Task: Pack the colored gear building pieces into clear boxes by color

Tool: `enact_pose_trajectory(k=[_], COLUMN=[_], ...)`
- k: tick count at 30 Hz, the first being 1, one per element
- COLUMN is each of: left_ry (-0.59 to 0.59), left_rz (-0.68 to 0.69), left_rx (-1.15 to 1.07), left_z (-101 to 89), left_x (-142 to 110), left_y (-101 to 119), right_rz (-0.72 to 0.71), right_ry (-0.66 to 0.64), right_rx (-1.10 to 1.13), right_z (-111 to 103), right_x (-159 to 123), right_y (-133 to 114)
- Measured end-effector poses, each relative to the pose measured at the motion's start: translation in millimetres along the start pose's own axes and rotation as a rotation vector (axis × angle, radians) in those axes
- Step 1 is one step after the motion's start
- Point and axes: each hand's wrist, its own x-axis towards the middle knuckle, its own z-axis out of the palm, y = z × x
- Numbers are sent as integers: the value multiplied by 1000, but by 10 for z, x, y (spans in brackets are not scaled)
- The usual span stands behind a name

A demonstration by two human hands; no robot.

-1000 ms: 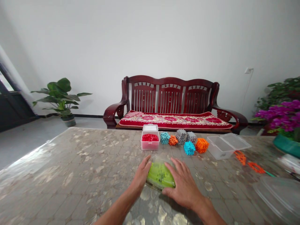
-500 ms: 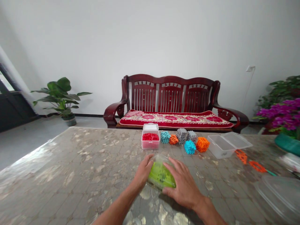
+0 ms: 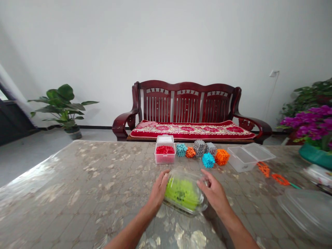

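Observation:
A clear plastic container (image 3: 201, 204) with lime-green pieces (image 3: 183, 193) inside is between my hands, tilted, its right side slightly blurred. My left hand (image 3: 158, 189) grips its left edge, fingers along the side. On the opposite end, my right hand (image 3: 213, 191) holds the right edge with thumb and fingers. Just beyond stands an open clear box (image 3: 165, 158) filled with red pieces. Beside that box sit several knobbly blocks: a blue one (image 3: 208, 160), an orange one (image 3: 222, 157) and a grey one (image 3: 199, 148) among them.
An open clear box (image 3: 243, 166) stands right of the blocks, with flat orange pieces (image 3: 280, 179) near it. A clear lidded container (image 3: 308, 211) lies at the right. Purple flowers in a teal pot (image 3: 315, 155) stand at the right edge. A wooden bench (image 3: 188, 103) is behind the table.
My right hand has shifted from over the container to its right edge, uncovering more of the green pieces. The container has turned and come slightly right. The view has shifted a little.

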Motion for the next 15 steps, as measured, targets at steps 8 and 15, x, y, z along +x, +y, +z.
enact_pose_trajectory(k=[8, 15], left_ry=[-21, -71], left_rz=[-60, -101], left_rx=[-184, -404], left_z=[1, 14], left_x=[-42, 15], left_y=[1, -32], right_rz=[-265, -792], right_ry=[188, -74], right_rx=[106, -383], right_z=[-211, -208], right_x=[-135, -400], right_y=[-386, -140])
